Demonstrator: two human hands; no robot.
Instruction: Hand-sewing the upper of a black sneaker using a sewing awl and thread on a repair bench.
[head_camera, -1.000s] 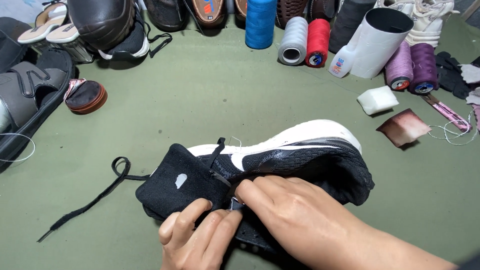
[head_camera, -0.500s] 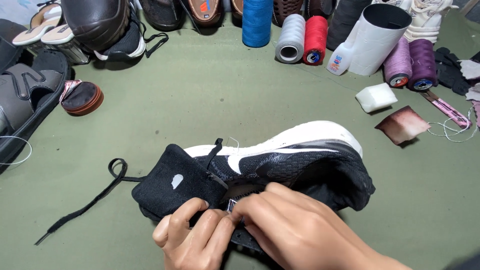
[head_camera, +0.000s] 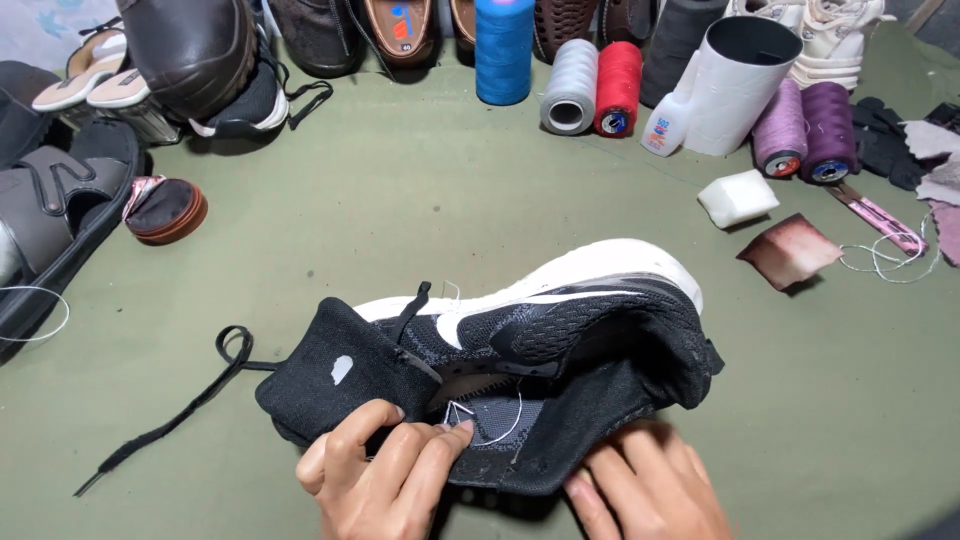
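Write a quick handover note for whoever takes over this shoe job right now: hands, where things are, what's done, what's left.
Left hand: pinching the needle and the black sneaker by its tongue.
Right hand: steadying the sneaker's lower edge.
Sneaker lies on its side on the green mat; white thread runs through the opened upper.
Done: some stitching started.
Left: apparently the rest of the seam. Thread spools sit at the back.

The single head camera looked steeply down, close above both hands (head_camera: 500, 480), facing forward across the surface beyond.
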